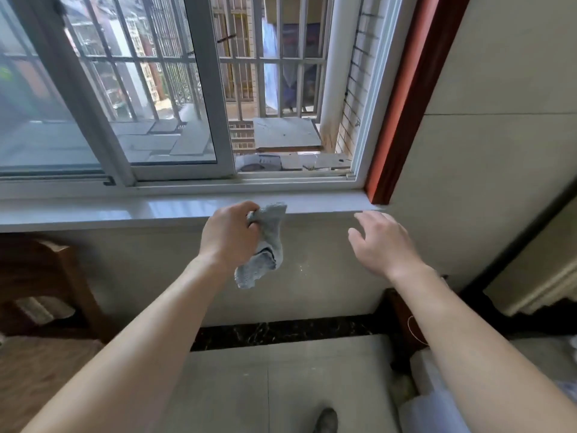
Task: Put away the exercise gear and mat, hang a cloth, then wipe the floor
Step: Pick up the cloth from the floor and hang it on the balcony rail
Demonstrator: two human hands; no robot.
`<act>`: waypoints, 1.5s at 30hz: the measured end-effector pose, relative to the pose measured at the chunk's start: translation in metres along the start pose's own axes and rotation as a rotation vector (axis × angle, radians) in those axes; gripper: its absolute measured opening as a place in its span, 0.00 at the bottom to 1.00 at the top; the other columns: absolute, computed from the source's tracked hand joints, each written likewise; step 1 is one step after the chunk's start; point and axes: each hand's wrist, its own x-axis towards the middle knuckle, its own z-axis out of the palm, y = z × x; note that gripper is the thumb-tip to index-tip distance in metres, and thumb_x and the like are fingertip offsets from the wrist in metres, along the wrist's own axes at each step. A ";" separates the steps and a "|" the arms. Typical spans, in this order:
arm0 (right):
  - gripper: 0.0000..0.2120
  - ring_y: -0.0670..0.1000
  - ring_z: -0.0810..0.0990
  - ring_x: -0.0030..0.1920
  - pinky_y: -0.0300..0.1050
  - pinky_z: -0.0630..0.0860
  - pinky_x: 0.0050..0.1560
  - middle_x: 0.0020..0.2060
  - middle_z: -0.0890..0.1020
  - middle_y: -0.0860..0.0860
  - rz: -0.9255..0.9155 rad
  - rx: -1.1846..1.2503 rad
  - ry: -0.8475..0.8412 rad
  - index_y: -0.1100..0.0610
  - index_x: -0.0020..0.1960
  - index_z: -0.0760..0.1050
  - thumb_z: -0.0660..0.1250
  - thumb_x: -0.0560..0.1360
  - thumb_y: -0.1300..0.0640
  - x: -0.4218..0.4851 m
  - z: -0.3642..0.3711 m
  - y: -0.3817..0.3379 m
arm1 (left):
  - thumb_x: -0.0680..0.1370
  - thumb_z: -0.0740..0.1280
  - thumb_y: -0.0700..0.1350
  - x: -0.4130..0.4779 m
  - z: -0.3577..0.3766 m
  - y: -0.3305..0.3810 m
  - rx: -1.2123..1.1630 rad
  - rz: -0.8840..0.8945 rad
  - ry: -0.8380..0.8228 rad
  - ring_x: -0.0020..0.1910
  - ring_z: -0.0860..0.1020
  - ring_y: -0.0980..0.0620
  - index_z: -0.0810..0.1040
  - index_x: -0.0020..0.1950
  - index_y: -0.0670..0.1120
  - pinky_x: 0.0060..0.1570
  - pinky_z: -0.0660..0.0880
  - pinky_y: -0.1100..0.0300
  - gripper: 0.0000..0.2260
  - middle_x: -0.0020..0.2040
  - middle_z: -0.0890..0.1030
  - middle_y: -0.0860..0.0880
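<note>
My left hand (pixel 229 234) grips a small grey cloth (pixel 265 248) by its top, just below the front edge of the white window sill (pixel 125 210). The cloth hangs down crumpled from my fingers, against the wall under the sill. My right hand (pixel 382 242) hovers to the right at about the same height, fingers loosely spread and holding nothing, its fingertips near the sill's right end. No exercise gear or mat is in view.
A sliding window (pixel 175 89) stands open on its right half, with metal bars (pixel 271 57) outside. A wooden chair (pixel 46 282) is at the left. A red-brown frame (pixel 402 98) borders the window's right side. Pale floor tiles (pixel 281 385) lie below.
</note>
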 end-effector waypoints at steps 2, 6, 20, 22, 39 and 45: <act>0.17 0.56 0.71 0.63 0.50 0.68 0.62 0.60 0.78 0.54 -0.014 0.012 -0.004 0.58 0.60 0.75 0.57 0.79 0.50 0.030 0.006 0.006 | 0.74 0.65 0.42 0.026 0.011 0.002 -0.006 -0.012 0.016 0.49 0.79 0.45 0.82 0.57 0.54 0.50 0.78 0.52 0.15 0.48 0.84 0.49; 0.19 0.55 0.69 0.67 0.50 0.66 0.67 0.65 0.76 0.54 -0.063 0.027 -0.007 0.58 0.65 0.73 0.57 0.79 0.51 0.096 0.014 0.019 | 0.72 0.64 0.40 0.081 0.033 0.016 -0.013 -0.014 0.047 0.47 0.79 0.45 0.82 0.53 0.54 0.47 0.78 0.52 0.14 0.45 0.83 0.50; 0.17 0.55 0.71 0.63 0.49 0.68 0.62 0.62 0.76 0.54 -0.152 0.045 -0.032 0.57 0.62 0.74 0.54 0.80 0.51 0.279 0.011 0.030 | 0.72 0.65 0.41 0.247 0.062 0.037 0.007 -0.031 0.127 0.48 0.79 0.44 0.83 0.56 0.52 0.48 0.77 0.52 0.15 0.47 0.83 0.47; 0.17 0.54 0.71 0.64 0.50 0.68 0.63 0.63 0.76 0.53 -0.152 0.045 -0.041 0.57 0.62 0.73 0.54 0.80 0.50 0.304 0.015 0.026 | 0.72 0.65 0.41 0.274 0.067 0.034 0.008 -0.003 0.129 0.45 0.78 0.45 0.83 0.55 0.53 0.45 0.77 0.54 0.14 0.44 0.83 0.49; 0.12 0.52 0.74 0.54 0.50 0.72 0.55 0.48 0.75 0.47 -0.010 0.013 0.023 0.52 0.49 0.72 0.51 0.78 0.51 0.480 0.022 0.013 | 0.77 0.65 0.41 0.488 0.104 0.011 -0.002 0.111 0.056 0.45 0.78 0.54 0.80 0.61 0.53 0.41 0.74 0.61 0.14 0.51 0.83 0.52; 0.17 0.53 0.71 0.64 0.49 0.68 0.63 0.61 0.76 0.51 -0.037 0.057 0.033 0.56 0.62 0.73 0.52 0.80 0.51 0.528 0.022 0.019 | 0.77 0.65 0.39 0.528 0.109 0.023 0.041 0.118 0.112 0.42 0.75 0.54 0.81 0.59 0.50 0.33 0.63 0.69 0.13 0.46 0.81 0.52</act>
